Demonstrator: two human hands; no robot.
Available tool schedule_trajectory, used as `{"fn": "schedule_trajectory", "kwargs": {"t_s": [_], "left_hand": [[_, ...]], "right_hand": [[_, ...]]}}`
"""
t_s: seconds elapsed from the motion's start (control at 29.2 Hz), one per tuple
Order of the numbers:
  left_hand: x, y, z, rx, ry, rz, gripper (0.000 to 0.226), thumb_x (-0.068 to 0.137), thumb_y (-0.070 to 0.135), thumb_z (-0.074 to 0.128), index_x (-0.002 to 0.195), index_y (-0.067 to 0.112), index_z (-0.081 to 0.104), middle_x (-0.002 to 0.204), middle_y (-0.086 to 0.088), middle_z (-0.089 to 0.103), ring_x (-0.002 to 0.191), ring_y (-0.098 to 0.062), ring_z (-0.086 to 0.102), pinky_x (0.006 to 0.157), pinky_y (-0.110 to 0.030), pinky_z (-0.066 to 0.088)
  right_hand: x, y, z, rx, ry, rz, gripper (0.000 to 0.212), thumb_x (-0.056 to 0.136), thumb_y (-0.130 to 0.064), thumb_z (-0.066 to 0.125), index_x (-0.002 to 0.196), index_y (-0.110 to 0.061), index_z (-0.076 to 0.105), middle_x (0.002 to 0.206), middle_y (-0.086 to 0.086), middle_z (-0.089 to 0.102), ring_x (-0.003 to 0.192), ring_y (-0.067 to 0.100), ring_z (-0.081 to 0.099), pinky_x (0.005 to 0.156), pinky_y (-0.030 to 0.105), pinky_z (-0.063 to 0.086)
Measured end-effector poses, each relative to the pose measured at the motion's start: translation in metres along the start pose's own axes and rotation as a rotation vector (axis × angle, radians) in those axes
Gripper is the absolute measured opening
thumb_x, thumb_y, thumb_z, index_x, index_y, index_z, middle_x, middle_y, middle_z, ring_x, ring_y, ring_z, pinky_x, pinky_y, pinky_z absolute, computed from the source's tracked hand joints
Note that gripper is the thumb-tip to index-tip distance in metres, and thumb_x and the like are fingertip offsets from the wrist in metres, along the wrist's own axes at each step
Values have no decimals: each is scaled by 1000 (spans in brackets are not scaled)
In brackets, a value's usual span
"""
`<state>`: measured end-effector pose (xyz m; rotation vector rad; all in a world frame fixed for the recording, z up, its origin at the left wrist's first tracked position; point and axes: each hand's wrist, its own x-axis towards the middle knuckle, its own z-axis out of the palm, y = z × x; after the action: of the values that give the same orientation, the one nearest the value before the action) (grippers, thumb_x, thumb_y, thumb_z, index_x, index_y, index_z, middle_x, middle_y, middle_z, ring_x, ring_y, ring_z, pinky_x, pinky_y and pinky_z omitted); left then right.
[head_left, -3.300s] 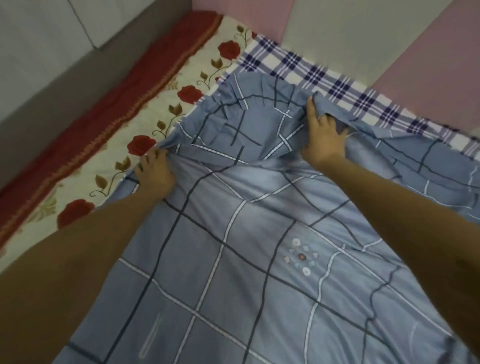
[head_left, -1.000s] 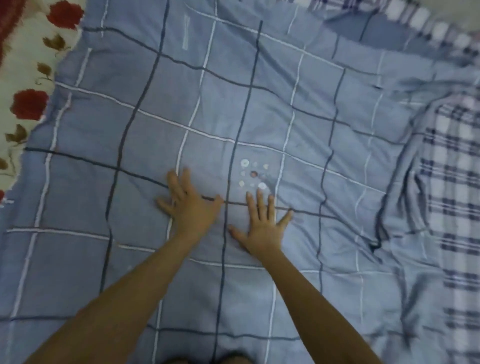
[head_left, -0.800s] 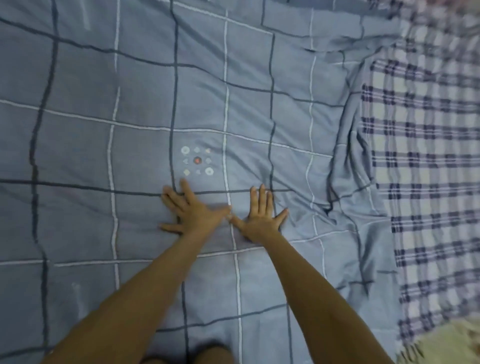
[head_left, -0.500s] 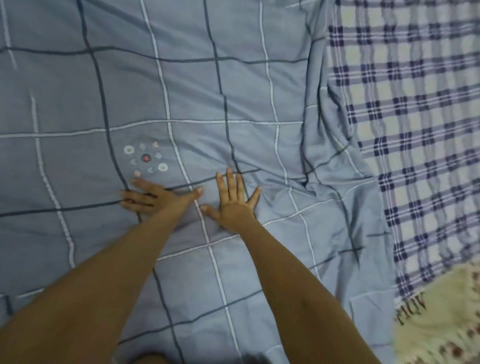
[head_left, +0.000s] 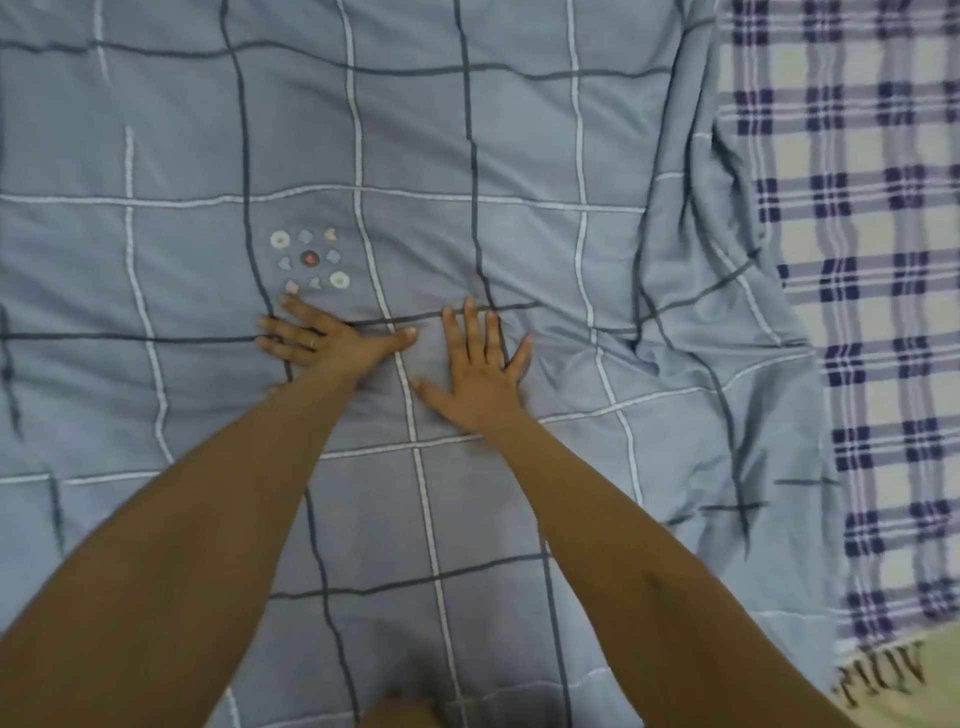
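A blue-grey sheet (head_left: 519, 130) with dark and white grid lines covers most of the view. A small printed cluster of shapes (head_left: 310, 259) sits left of its centre. My left hand (head_left: 322, 340) lies flat on the sheet just below that print, fingers straight and pointing left and up. Beside it, my right hand (head_left: 480, 369) presses flat with fingers spread, pointing up. Neither hand holds any cloth. The sheet's right edge (head_left: 691, 291) is bunched into folds.
A purple-and-white plaid cloth (head_left: 857, 260) lies under the sheet along the right side, with a fringed end (head_left: 878, 675) at the lower right. A pale patch of another covering (head_left: 930, 665) shows in the bottom right corner.
Earlier my hands gripped the sheet near its far corner. Since then they lie flat on its middle, and the view has swung right, then slightly back left. My left fingers have turned leftward.
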<state>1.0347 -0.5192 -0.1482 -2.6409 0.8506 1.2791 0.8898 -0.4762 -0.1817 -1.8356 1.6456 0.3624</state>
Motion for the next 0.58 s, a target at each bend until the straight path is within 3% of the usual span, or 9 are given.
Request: {"fn": "schedule_trajectory", "kwargs": {"t_s": [0.17, 0.24, 0.41, 0.58], "left_hand": [[-1, -12, 18, 12, 149, 83, 159, 30, 89, 57, 146, 16, -23, 154, -13, -25, 142, -32, -21, 104, -71, -7], [1, -18, 27, 54, 172, 134, 157, 31, 91, 56, 146, 19, -23, 154, -10, -24, 143, -27, -19, 103, -72, -7], [5, -25, 31, 12, 244, 199, 155, 31, 87, 60, 147, 21, -19, 156, -9, -21, 144, -26, -16, 104, -70, -6], [8, -34, 27, 74, 233, 265, 134, 56, 78, 63, 149, 18, -12, 157, -10, -15, 145, -26, -12, 111, -62, -5]], "right_hand": [[-54, 41, 42, -34, 251, -125, 76, 88, -62, 33, 152, -27, 11, 160, -1, 5, 147, 18, 3, 118, 44, -6], [-96, 75, 69, -32, 309, -31, 73, 89, -59, 33, 152, -27, 15, 159, -1, 10, 146, 20, 8, 119, 40, 0], [-144, 115, 109, -113, 463, 66, 73, 87, -53, 36, 150, -21, 21, 157, 4, 20, 142, 27, 19, 117, 42, 5], [-139, 118, 116, -111, 532, 36, 71, 85, -50, 36, 148, -20, 27, 155, 6, 27, 142, 24, 20, 115, 46, 10]]}}
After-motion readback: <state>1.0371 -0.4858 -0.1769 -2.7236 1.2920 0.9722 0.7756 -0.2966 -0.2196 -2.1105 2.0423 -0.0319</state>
